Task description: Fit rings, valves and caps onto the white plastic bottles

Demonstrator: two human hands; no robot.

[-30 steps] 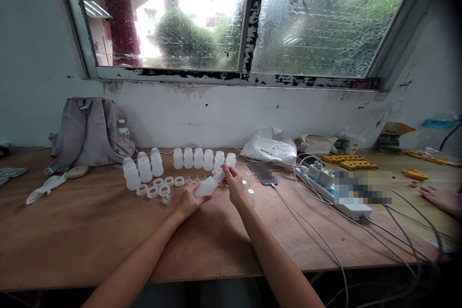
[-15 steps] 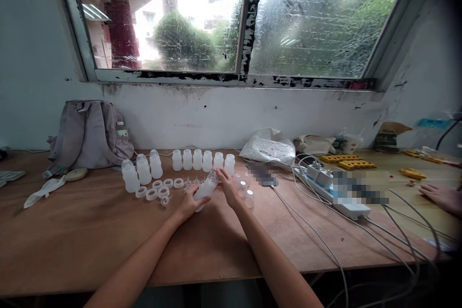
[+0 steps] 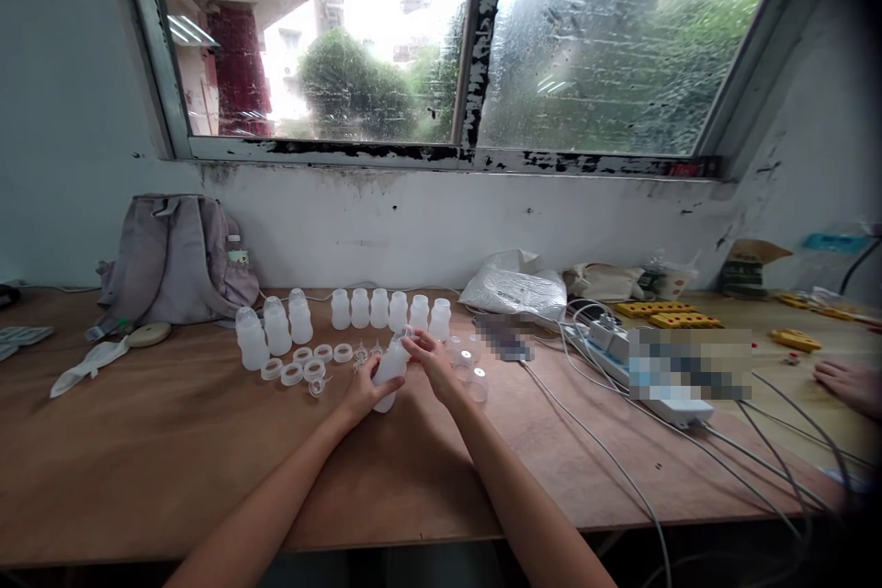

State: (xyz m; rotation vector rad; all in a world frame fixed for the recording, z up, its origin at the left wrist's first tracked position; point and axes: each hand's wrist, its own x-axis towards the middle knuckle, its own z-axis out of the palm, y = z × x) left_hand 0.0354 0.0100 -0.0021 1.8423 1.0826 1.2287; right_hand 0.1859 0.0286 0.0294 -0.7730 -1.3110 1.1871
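A frosted white baby bottle [image 3: 390, 367] stands nearly upright in my left hand [image 3: 365, 390], its fingers and thumb wrapped around the body. At the bottle's top, my right hand [image 3: 428, 354] closes its fingertips on a clear piece [image 3: 406, 332]; whether this is the teat or a cap I cannot tell. Left of my hands lie several white screw rings [image 3: 291, 373] and a clear teat [image 3: 316, 386]. More teats [image 3: 360, 354] sit just behind my left hand. Beside my right wrist are several clear caps [image 3: 477, 384].
Open bottles [image 3: 359, 308] line the back, with three capped bottles [image 3: 277, 326] left of them. A backpack [image 3: 175, 257] leans at the wall. To the right are a plastic bag [image 3: 516, 285], a power strip [image 3: 672, 404] with cables, yellow blocks [image 3: 658, 310] and another person's hand [image 3: 847, 386].
The bottle has swung from a tilt to nearly upright. My right fingers have closed in at its top. The view has shifted slightly.
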